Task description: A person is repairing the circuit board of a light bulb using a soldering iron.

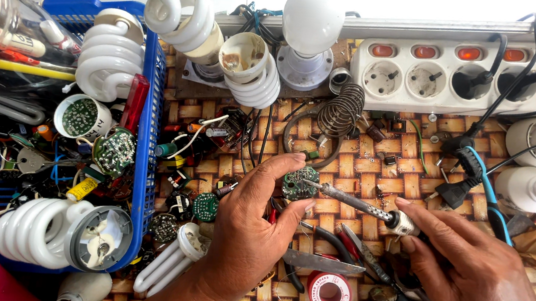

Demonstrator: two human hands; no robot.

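The left hand (249,226) is closed on a small round green circuit board (299,183), pinching it between thumb and fingertips just above the woven, tan-patterned tabletop (409,153) near the middle of the scene. The right hand (469,274) is wrapped around the pale handle of a soldering iron with a grey metal shaft (359,204), its fingers curled shut on it; the tip points left and meets the right edge of the board.

Just near of the two hands lie a red spool of solder wire (329,293) and red-handled pliers (354,248), close together.

On the far side a white power strip with four sockets and orange switches (465,75) runs along the edge, two black plugs seated in its right sockets. Left of it stand a white round bulb (310,24) and white spiral lamp tubes (183,10). A coiled metal spring stand (341,108) sits just near of the bulb.

At the left a blue plastic basket (152,90) holds more white spiral lamps, round circuit boards and loose parts. Two white lamp housings (534,164) lie at the far right.
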